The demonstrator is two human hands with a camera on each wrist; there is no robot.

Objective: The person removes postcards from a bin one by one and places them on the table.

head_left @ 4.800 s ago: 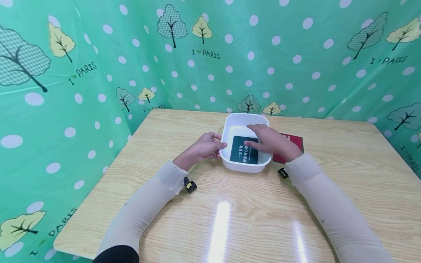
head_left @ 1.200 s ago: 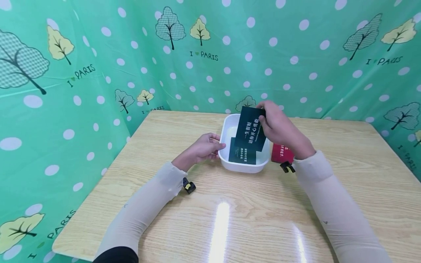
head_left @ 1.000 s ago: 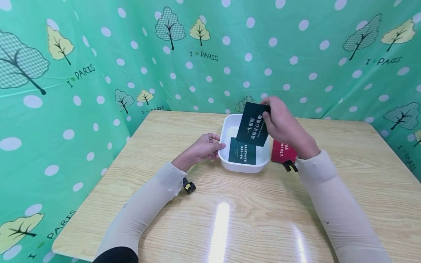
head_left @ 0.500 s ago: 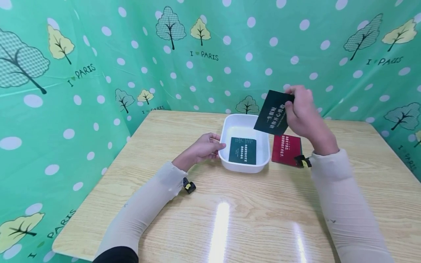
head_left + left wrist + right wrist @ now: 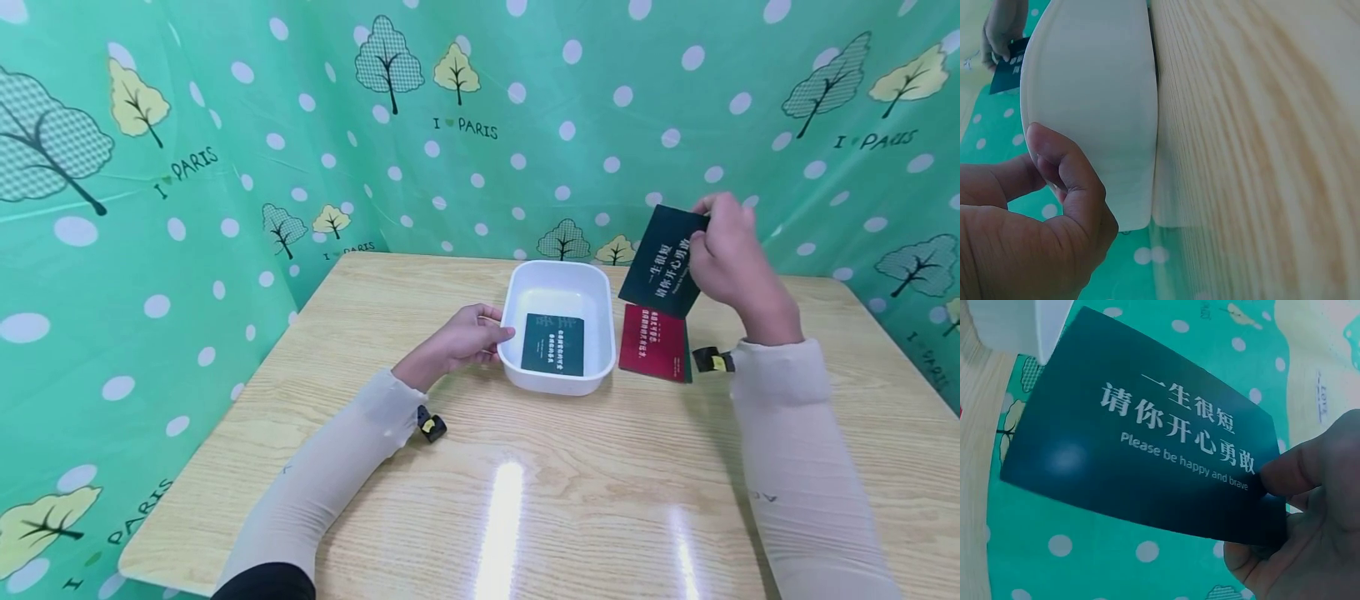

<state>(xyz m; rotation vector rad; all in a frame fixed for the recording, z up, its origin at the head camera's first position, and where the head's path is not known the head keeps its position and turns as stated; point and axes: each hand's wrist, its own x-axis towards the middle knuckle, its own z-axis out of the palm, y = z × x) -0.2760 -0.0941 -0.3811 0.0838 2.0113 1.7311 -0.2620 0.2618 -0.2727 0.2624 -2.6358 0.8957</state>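
Observation:
My right hand (image 5: 731,250) pinches a dark green card (image 5: 663,258) by its short edge, between thumb and fingers. White Chinese writing and "Please be happy and brave" show on the card's face (image 5: 1141,431) in the right wrist view. It is held up above a red card (image 5: 654,343) on the table, overlapping its far edge in the head view. Thumb and fingers of my left hand (image 5: 472,333) grip the left rim of a white plastic tub (image 5: 525,287). Another dark green card (image 5: 553,346) lies flat inside the tub, toward its near end.
The red card lies just right of the tub, with a green edge showing under it. A wooden table (image 5: 585,500) carries everything. Behind and to the left hangs a green dotted curtain (image 5: 480,192). Black wrist-worn pieces (image 5: 431,423) sit at both cuffs.
My right hand reached into the tub, lifted the dark green card out and carried it right, over the red card. Another green card under it came into view. My left hand stayed on the rim.

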